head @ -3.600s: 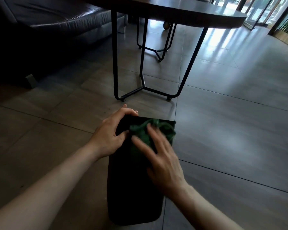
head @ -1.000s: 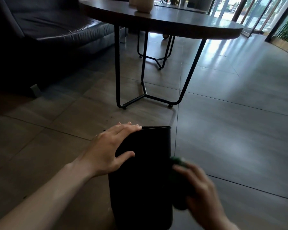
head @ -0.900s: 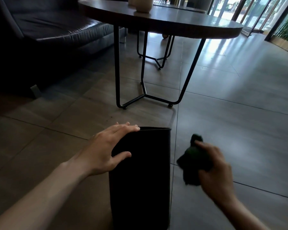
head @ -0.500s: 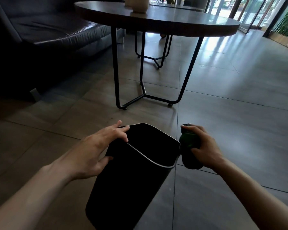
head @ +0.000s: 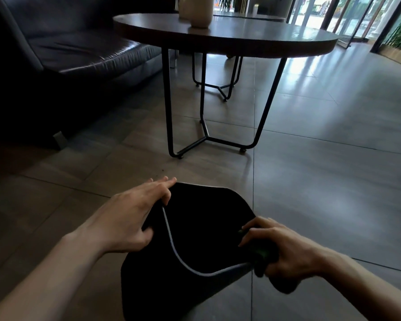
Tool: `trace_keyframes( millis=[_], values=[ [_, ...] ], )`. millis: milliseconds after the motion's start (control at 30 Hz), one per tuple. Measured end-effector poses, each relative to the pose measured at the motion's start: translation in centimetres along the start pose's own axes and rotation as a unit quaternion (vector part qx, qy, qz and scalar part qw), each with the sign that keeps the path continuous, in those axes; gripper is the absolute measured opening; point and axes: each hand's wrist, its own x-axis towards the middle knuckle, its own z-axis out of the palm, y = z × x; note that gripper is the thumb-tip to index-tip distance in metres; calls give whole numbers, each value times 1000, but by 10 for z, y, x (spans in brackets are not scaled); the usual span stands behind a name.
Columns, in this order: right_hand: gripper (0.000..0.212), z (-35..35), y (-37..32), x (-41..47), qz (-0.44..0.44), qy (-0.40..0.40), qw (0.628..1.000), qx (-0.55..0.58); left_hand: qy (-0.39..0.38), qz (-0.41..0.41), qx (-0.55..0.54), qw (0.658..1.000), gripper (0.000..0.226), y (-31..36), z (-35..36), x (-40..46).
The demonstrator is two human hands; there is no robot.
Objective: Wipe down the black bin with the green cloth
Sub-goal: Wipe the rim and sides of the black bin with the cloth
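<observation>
Head view, single frame. Counted: one black bin [head: 195,230], one green cloth [head: 263,252], two hands, two tables, one sofa [head: 63,56], two pale vessels on the near table.

Black bin at lower centre of frame, on the tiled floor [head: 322,181], tipped so that the open mouth faces the camera. Rim seen as a thin pale curved line running from the left hand down and across to the right hand. Walls matte black, interior dark, no detail readable inside. Mouth outline a rounded rectangle.

Left hand [head: 130,218] at lower left of centre: fingers mostly straight, lying along the bin's left wall near the rim, thumb pressed against the outer wall lower down. Steadying contact, fingers not wrapped around anything.

Right hand [head: 280,249] at lower right: fingers curled tight around the green cloth, bunched into a wad. Cloth mostly hidden in the fist; only a dark green patch showing between fingers and palm. Cloth and knuckles against the bin's right rim corner.

Near round table [head: 264,40] in upper centre: dark, smooth top with thick edge, thin black bent-rod legs joined at the floor. Cream cylindrical vessel [head: 200,11] standing on it; second one behind, partly cut by the frame's top edge. Second table [head: 248,18] behind, only its top edge and its leg frame visible.

Sofa at upper left: dark, glossy, creased leather-like surface. Floor of large grey-brown tiles, slightly reflective towards upper right.
</observation>
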Motion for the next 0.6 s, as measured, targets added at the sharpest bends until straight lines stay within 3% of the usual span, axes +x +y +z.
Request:
trace_keyframes(
  millis=[100,233,367,500,600],
  values=[
    [65,10,-10,-3,-40,-10,999,-14,0,-22,21,1000,47,-6,-1,-4],
    [40,15,-20,1,-82,17,989,-119,-5,-59,44,997,57,-11,-3,-8],
    [30,11,-30,2,-81,76,981,-156,17,-76,55,995,61,-8,-8,-8],
    [30,9,-35,10,-65,117,973,-189,96,-100,-21,990,65,-1,-10,-3],
    [31,8,-39,19,-44,152,963,-218,95,-74,-81,989,48,5,-3,5]
  ],
)
